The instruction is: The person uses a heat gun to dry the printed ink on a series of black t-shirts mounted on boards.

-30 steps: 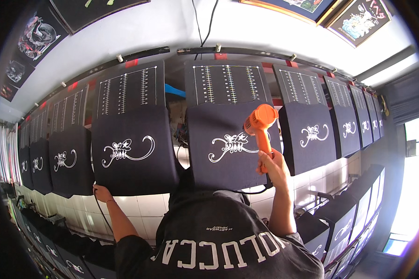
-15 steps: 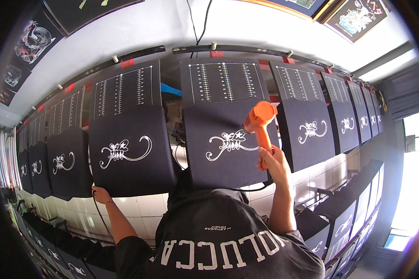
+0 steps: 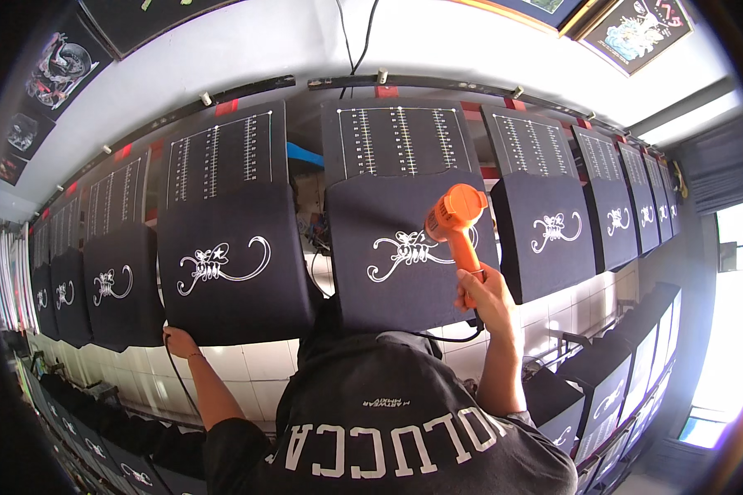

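Note:
My right hand (image 3: 489, 297) is wrapped round the handle of an orange hair dryer (image 3: 454, 216), holding it above a black shirt (image 3: 396, 293) stretched over a printing board. A white curling line print (image 3: 406, 252) on that shirt is partly covered by the dryer. From the handle a black cord (image 3: 450, 337) runs left below the shirt. Out to the left, my left hand (image 3: 182, 341) is closed on a black cord (image 3: 176, 371), close to the bottom corner of another printed black shirt (image 3: 238, 309). Its fingertips are small and hard to make out.
More boards with black shirts (image 3: 545, 264) stand in a row on both sides, with white-ruled upper ends (image 3: 400, 148). A dark rail (image 3: 437, 83) runs behind them along the wall. Behind me to the right is a second row of shirt boards (image 3: 598, 388).
The hair dryer has shifted slightly left and down over the print, its head tilting with my right wrist. My left hand stays by the shirt corner with the cord.

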A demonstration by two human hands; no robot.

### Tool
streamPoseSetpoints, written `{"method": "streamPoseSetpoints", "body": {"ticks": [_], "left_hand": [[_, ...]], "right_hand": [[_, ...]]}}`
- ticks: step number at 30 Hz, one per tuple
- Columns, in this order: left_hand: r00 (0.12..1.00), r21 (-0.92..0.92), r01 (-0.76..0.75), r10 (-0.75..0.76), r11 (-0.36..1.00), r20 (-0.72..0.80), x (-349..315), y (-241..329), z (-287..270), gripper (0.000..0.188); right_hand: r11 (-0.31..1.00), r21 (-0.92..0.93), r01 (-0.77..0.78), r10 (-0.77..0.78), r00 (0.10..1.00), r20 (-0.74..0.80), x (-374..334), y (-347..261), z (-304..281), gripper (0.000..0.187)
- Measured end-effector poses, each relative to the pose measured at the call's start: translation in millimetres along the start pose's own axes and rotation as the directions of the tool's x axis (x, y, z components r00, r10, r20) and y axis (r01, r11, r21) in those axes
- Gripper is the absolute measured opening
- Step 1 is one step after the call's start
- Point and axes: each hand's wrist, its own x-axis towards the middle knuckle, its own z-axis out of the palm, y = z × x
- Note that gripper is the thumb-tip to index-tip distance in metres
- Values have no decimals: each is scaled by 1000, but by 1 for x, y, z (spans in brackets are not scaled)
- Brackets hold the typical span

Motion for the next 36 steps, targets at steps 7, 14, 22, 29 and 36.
{"method": "streamPoseSetpoints", "body": {"ticks": [7, 14, 22, 29, 36], "left_hand": [[987, -12, 111, -109, 994, 117, -1, 7, -14, 48], [993, 141, 16, -33, 990, 117, -3, 6, -20, 49], [997, 17, -35, 36, 999, -63, -30, 78, -73, 34], [997, 3, 1, -1, 1000, -74, -35, 78, -64, 34], [993, 30, 107, -109, 994, 48, -26, 74, -60, 43]], "right_hand": [[999, -40, -13, 11, 999, -53, -7, 4, -6, 28], [998, 46, -50, 47, 996, 75, -5, 7, -9, 28], [998, -61, -34, 40, 994, 100, 3, -7, 9, 30], [998, -46, -33, 40, 984, 171, 11, -10, 12, 30], [1000, -25, 12, -6, 973, 231, 19, -13, 15, 28]]}}
